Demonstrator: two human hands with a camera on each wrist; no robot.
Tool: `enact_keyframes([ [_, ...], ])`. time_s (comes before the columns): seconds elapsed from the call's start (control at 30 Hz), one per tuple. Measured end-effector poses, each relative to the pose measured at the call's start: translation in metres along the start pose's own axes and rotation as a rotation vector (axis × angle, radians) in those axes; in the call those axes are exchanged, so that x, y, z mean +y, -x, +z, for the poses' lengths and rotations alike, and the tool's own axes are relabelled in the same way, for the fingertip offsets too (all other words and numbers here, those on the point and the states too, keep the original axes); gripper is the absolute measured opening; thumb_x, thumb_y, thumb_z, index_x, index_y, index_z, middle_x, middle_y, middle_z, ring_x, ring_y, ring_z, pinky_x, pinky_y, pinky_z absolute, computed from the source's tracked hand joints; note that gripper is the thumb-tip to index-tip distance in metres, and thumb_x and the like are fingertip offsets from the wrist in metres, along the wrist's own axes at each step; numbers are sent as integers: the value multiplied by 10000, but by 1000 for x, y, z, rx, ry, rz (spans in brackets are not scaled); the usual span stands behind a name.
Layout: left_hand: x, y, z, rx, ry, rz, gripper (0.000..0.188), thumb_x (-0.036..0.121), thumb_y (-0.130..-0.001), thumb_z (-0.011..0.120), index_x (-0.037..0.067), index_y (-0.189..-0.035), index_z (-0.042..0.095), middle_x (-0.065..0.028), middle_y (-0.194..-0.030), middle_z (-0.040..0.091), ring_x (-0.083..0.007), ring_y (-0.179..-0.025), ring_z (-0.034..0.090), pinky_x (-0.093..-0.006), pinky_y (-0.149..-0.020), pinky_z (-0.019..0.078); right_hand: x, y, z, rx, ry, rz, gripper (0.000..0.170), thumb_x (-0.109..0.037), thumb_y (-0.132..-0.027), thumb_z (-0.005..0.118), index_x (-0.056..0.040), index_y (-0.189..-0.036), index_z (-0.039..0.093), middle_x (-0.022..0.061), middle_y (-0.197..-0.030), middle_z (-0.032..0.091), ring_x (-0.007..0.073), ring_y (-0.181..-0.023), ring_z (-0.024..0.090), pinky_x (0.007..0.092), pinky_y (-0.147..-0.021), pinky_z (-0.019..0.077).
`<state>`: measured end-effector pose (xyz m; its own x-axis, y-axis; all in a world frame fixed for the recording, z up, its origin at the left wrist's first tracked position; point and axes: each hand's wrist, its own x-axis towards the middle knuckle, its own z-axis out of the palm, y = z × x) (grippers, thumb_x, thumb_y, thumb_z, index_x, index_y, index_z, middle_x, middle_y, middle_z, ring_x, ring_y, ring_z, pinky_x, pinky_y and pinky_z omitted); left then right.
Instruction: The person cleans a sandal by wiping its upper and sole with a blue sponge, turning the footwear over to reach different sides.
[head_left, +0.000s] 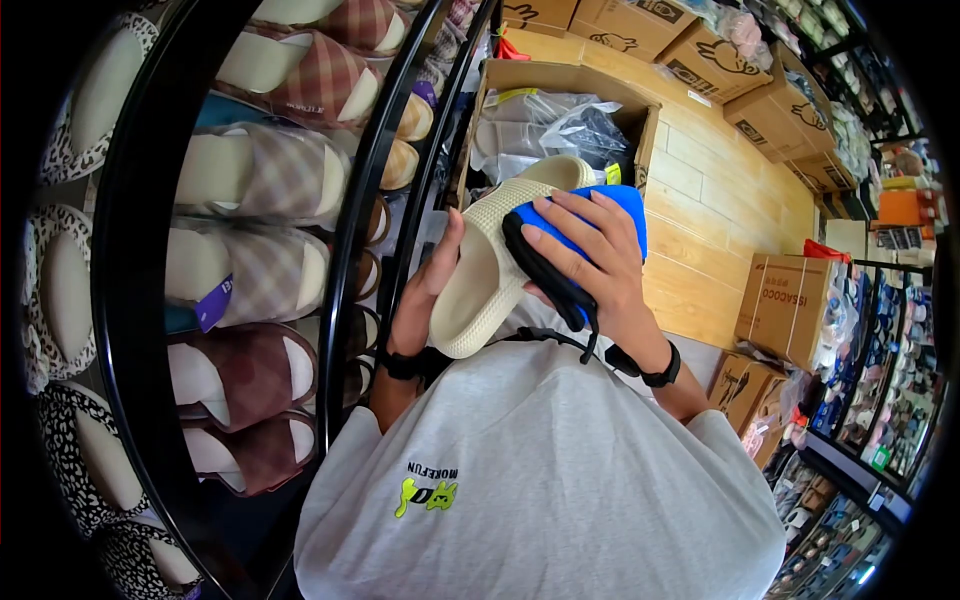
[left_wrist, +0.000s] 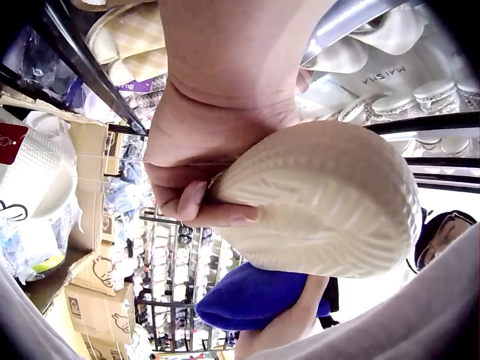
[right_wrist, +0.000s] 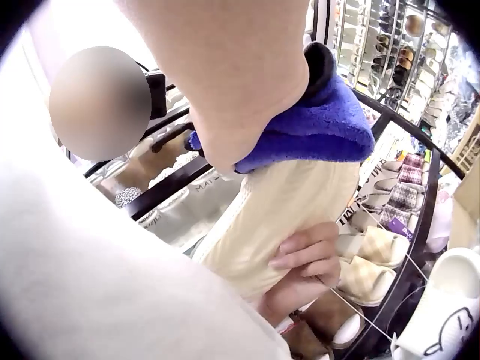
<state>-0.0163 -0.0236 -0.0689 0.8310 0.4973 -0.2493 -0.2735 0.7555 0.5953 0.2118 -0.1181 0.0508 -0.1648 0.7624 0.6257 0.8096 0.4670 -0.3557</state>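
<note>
A cream slide sandal (head_left: 470, 290) with a textured surface is held in front of the chest. The left hand (head_left: 432, 285) grips its side, fingers curled under the sole (left_wrist: 330, 202) in the left wrist view. A blue and black fluffy cloth or mitt (head_left: 625, 215) lies against the sandal's strap; the right hand (head_left: 590, 250) holds it there with fingers bent over it. In the right wrist view the blue cloth (right_wrist: 315, 131) touches the sandal (right_wrist: 285, 217), and the left fingers (right_wrist: 307, 255) show on the sandal's underside. The right fingertips are hidden there.
Racks of wrapped slippers (head_left: 270, 170) stand at the left behind black rails (head_left: 350, 200). An open carton (head_left: 650, 140) with bagged footwear lies beyond the hands. More cartons (head_left: 785, 300) and shoe shelves line the right, beside wooden flooring (head_left: 700, 220).
</note>
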Motion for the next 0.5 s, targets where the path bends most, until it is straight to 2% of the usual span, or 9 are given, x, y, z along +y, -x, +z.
enact_keyframes([
  [0.2,3,-1,-1,-15,-9,7,1040,869,-1064,273,37,-1672,415,-165,-1544,607,-277,-1357,646,-432,-1114,558,1,-4,3,1,11,17,569,-347,-876,883,-175,-1407,770,93,-1466,729,335,-1332,684,519,-1153,503],
  [0.3,4,-3,-1,-23,-7,11,1040,867,-1066,276,35,-1675,412,-165,-1552,603,-277,-1367,642,-432,-1123,554,2,-4,8,-26,-16,-86,547,-359,-892,861,-176,-1400,774,89,-1462,731,328,-1326,688,508,-1151,509],
  [0.5,5,-7,-1,-48,-9,35,1039,863,-1068,281,33,-1680,407,-167,-1567,596,-279,-1386,633,-433,-1142,545,7,-12,9,-19,-19,-42,560,-358,-891,850,-170,-1412,767,75,-1453,732,336,-1317,685,512,-1155,503],
])
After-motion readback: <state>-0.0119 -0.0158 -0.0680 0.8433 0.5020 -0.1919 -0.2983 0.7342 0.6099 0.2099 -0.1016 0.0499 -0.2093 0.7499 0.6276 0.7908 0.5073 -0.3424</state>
